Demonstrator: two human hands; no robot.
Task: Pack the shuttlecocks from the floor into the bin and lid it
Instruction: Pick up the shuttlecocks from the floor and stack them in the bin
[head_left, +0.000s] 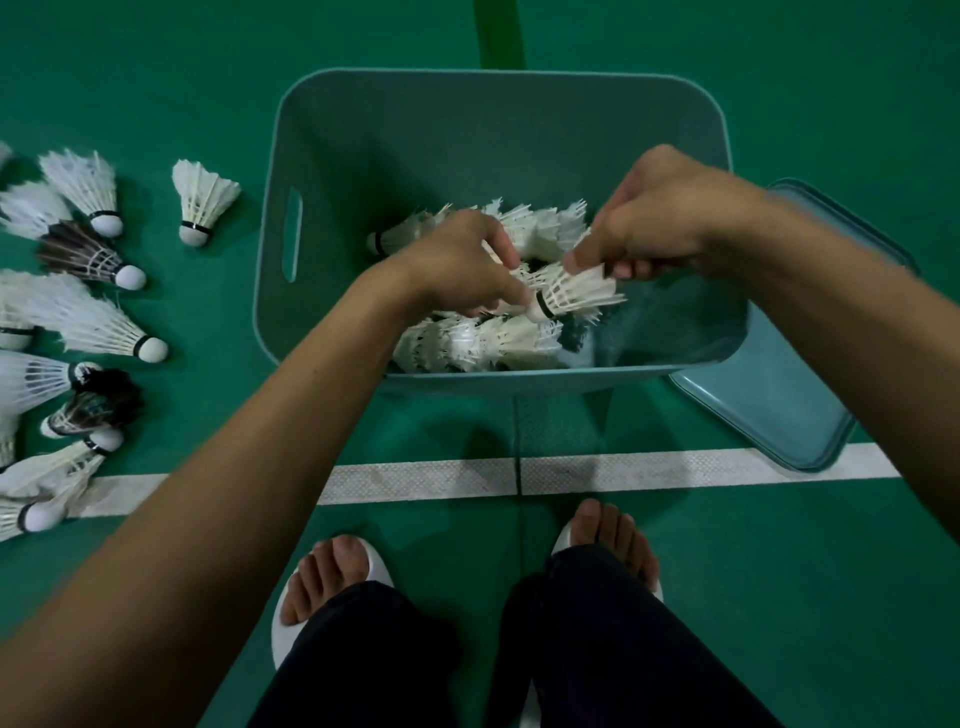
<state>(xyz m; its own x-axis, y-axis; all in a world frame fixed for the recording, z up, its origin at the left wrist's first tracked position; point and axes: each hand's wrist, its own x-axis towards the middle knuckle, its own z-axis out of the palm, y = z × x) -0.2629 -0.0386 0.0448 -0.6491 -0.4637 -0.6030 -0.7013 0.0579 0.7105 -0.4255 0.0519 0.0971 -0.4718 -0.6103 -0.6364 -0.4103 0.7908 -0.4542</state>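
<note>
Status: packing is partly complete. The bin (467, 135) stands open and holds a layer of packed shuttlecocks (467, 343) across its floor, with free wall height above them.

You hold both hands over the bin, working one held shuttlecock (571, 291) just above the packed layer. Your right hand (660, 223) pinches its feather skirt between thumb and curled fingers. Your left hand (457, 260) has its fingers curled, with the thumb tip against the cork end. Whether the left fingers also grip the cork cannot be told.

Remaining work, as judged from this view:
- A large group of loose shuttlecocks (83, 317) lies on the floor to the left of the bin, white and dark-feathered mixed. The nearest single shuttlecock (205, 202) lies just beside the bin's left handle slot.
- The lid (769, 405) lies flat on the floor against the bin's right side, not yet fitted.

Release the held shuttlecock, clear the left-hand group, then fit the lid.
</note>
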